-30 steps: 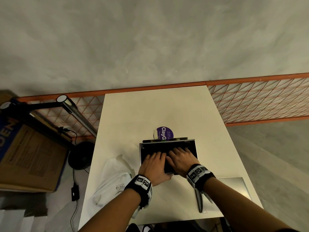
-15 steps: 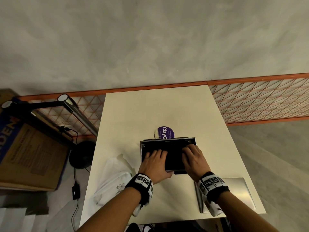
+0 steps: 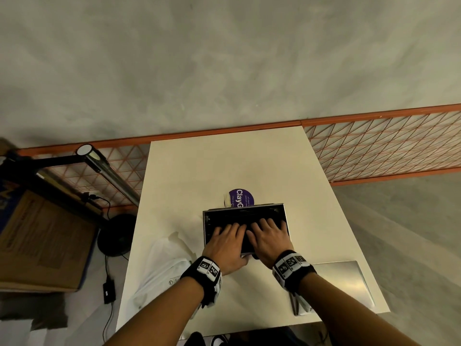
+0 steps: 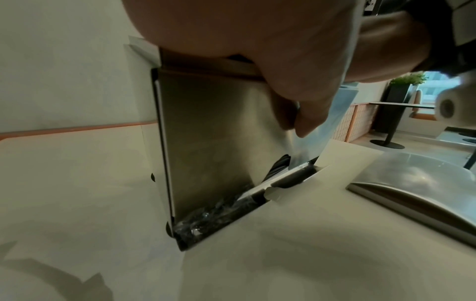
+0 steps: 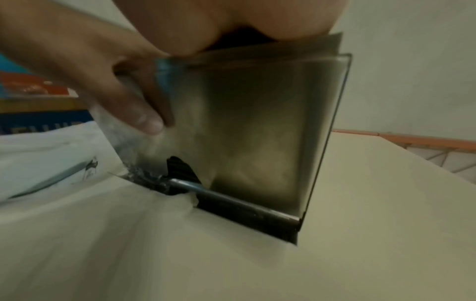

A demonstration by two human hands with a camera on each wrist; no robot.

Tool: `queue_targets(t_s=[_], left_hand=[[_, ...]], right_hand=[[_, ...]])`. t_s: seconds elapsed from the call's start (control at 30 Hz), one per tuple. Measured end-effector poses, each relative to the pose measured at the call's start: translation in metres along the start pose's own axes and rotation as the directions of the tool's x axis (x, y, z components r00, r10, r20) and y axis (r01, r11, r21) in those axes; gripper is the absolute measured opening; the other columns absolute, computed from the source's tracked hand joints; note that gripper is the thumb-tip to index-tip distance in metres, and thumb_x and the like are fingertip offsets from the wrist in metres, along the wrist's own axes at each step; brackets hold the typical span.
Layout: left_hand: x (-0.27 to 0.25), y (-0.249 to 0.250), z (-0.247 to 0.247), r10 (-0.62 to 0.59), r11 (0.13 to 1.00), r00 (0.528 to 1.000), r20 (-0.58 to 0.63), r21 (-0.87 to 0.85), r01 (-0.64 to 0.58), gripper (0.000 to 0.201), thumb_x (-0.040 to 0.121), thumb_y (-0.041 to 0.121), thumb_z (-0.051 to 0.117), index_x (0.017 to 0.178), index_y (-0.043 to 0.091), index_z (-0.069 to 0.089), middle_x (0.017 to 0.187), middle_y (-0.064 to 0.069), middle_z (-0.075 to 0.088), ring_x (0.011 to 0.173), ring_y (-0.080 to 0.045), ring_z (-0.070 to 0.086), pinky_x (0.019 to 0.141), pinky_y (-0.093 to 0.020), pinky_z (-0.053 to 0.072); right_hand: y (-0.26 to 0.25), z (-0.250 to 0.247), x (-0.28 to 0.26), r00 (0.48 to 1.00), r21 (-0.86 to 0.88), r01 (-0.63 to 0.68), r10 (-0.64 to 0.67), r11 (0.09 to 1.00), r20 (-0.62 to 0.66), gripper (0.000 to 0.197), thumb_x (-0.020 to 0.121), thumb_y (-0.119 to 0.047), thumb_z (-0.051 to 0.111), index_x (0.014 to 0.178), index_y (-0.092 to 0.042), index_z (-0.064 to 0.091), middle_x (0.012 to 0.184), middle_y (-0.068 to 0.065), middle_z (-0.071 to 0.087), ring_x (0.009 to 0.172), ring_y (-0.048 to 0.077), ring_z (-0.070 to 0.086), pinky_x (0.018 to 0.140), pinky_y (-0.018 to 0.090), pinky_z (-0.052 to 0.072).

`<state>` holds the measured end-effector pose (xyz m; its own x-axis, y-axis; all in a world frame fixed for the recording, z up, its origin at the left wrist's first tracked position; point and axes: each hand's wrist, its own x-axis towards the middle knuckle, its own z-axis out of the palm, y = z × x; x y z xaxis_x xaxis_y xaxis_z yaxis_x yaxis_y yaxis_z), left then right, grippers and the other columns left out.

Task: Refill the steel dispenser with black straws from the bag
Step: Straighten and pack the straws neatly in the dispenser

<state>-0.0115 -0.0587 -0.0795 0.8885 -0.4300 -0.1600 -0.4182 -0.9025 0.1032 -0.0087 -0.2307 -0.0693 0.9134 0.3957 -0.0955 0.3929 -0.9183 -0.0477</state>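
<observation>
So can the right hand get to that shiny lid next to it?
Probably yes. The right hand lies flat on the straws in the dispenser, holding nothing, and the lid lies uncovered on the table just beside that wrist.

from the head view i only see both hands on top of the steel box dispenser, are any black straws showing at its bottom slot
Observer: Yes. The left wrist view shows black straws through the notch in the front of the rectangular steel dispenser, and more lie in its bottom tray.
Operator: where are the thumbs
Observer: Outside the box. The left hand has its thumb down the front face, and the right hand has its thumb there too.
Operator: anything odd in the tray
Observer: What looks like crinkled clear wrap sits at the tray's left end.
</observation>
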Motion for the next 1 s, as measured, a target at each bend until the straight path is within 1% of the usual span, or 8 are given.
queue_targets(t_s=[0.13,0.2,0.3,0.37,0.5,0.67,0.83,1.0], left_hand=[[0.001,0.002,0.001,0.026,0.998,0.995,-0.096,-0.055,-0.031,0.086,0.075,0.064,0.059,0.145,0.017,0.041,0.145,0.0,0.039,0.133,-0.023,0.042,0.111,-0.042,0.037],[0.007,0.003,0.0,0.037,0.996,0.995,-0.098,-0.081,-0.045,0.1,0.07,0.066,0.064,0.15,0.013,0.036,0.152,-0.005,0.032,0.141,-0.026,0.034,0.119,-0.045,0.03],[0.02,0.003,0.0,0.038,0.996,0.998,0.057,-0.084,-0.033,0.121,0.067,0.073,0.064,0.159,0.011,0.018,0.163,-0.012,0.018,0.152,-0.031,0.016,0.125,-0.054,0.012],[0.025,0.002,0.001,0.002,0.996,0.988,0.156,-0.093,0.013,0.124,0.067,0.077,0.063,0.16,0.013,0.011,0.165,-0.013,0.015,0.154,-0.032,0.012,0.125,-0.056,0.008],[0.023,0.003,0.002,-0.069,0.993,0.985,0.156,-0.088,0.084,0.114,0.066,0.075,0.06,0.158,0.022,0.018,0.154,-0.007,0.035,0.143,-0.03,0.033,0.121,-0.051,0.021],[0.014,0.005,-0.001,-0.099,0.992,0.994,0.037,-0.069,0.102,0.096,0.068,0.081,0.054,0.145,0.027,0.036,0.137,-0.001,0.046,0.125,-0.026,0.044,0.107,-0.046,0.033],[0.011,0.007,-0.001,-0.093,0.995,0.996,0.014,-0.044,0.093,0.09,0.072,0.08,0.052,0.14,0.022,0.044,0.133,0.0,0.049,0.123,-0.023,0.046,0.108,-0.044,0.033],[0.004,0.009,0.006,-0.105,0.992,0.994,-0.032,-0.078,0.102,0.095,0.067,0.084,0.048,0.137,0.02,0.046,0.133,0.002,0.051,0.124,-0.021,0.046,0.11,-0.042,0.031]], right_hand=[[-0.004,-0.002,-0.001,0.999,-0.074,-0.014,0.017,0.997,0.038,0.038,0.093,-0.045,0.025,0.114,-0.028,0.051,0.106,0.0,0.056,0.099,0.029,0.05,0.082,0.05,0.035],[-0.004,0.0,-0.001,0.999,-0.081,-0.014,0.018,0.997,0.051,0.043,0.095,-0.043,0.021,0.119,-0.025,0.051,0.108,0.002,0.056,0.099,0.03,0.051,0.085,0.05,0.034],[-0.003,0.002,-0.006,0.998,-0.057,0.004,-0.001,0.998,0.056,0.041,0.097,-0.039,0.022,0.115,-0.022,0.055,0.106,0.003,0.058,0.097,0.03,0.052,0.089,0.051,0.035],[-0.003,0.002,-0.005,0.999,-0.055,0.003,0.0,0.998,0.04,0.038,0.098,-0.038,0.023,0.109,-0.022,0.057,0.102,0.002,0.059,0.094,0.029,0.053,0.088,0.05,0.035],[-0.006,-0.009,0.002,0.995,-0.031,-0.094,0.095,0.995,0.03,0.035,0.095,-0.035,0.029,0.102,-0.021,0.06,0.093,0.001,0.062,0.088,0.027,0.059,0.087,0.05,0.036],[-0.009,-0.033,0.022,0.982,-0.035,-0.159,0.162,0.987,0.097,0.025,0.093,-0.024,0.039,0.108,-0.018,0.058,0.109,0.004,0.061,0.105,0.027,0.058,0.094,0.047,0.039],[-0.009,-0.025,0.039,0.984,0.118,-0.051,0.03,0.992,0.173,0.029,0.097,-0.024,0.035,0.118,-0.016,0.053,0.127,0.005,0.053,0.119,0.028,0.05,0.093,0.045,0.042],[-0.005,-0.019,0.057,0.945,0.211,-0.038,-0.034,0.977,0.326,0.048,0.097,-0.023,0.035,0.145,-0.023,0.038,0.151,0.003,0.04,0.138,0.028,0.034,0.106,0.059,0.03]])
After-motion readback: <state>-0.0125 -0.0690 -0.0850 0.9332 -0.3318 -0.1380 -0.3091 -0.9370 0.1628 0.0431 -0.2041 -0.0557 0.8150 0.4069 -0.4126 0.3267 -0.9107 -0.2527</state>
